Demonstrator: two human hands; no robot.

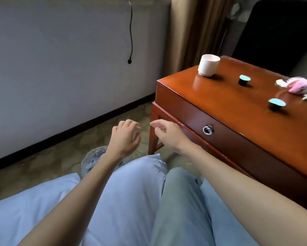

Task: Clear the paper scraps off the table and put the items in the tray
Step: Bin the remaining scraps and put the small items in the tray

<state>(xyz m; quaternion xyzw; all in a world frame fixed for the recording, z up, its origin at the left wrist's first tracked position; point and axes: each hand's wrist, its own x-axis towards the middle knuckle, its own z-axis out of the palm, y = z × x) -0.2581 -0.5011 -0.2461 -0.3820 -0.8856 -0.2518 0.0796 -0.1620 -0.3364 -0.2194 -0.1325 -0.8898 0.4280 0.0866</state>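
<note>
The table (pixel 238 96), a red-brown wooden one with a drawer and a ring pull (pixel 208 129) on its front, stands to the right of and beyond both hands, with its near corner just past the right fingertips. On its top, well beyond the fingers, sit a ribbed white cup (pixel 208 65), two small dark capsules with turquoise lids (pixel 244 80) (pixel 276 104), and a blurred pink and white bundle (pixel 299 86) at the right edge; what the bundle is cannot be told. No tray shows in this view. The left hand (pixel 125 139) hovers over the carpet with its fingers (pixel 131 123) loosely spread and curled, holding nothing. The right hand (pixel 168 134) hangs close beside it, fingers (pixel 156 123) slack and slightly parted, also empty, next to the table's leg. Below the left wrist lies a crumpled clear plastic bag (pixel 93 159) on the floor, near the person's pale blue trouser knees.
</note>
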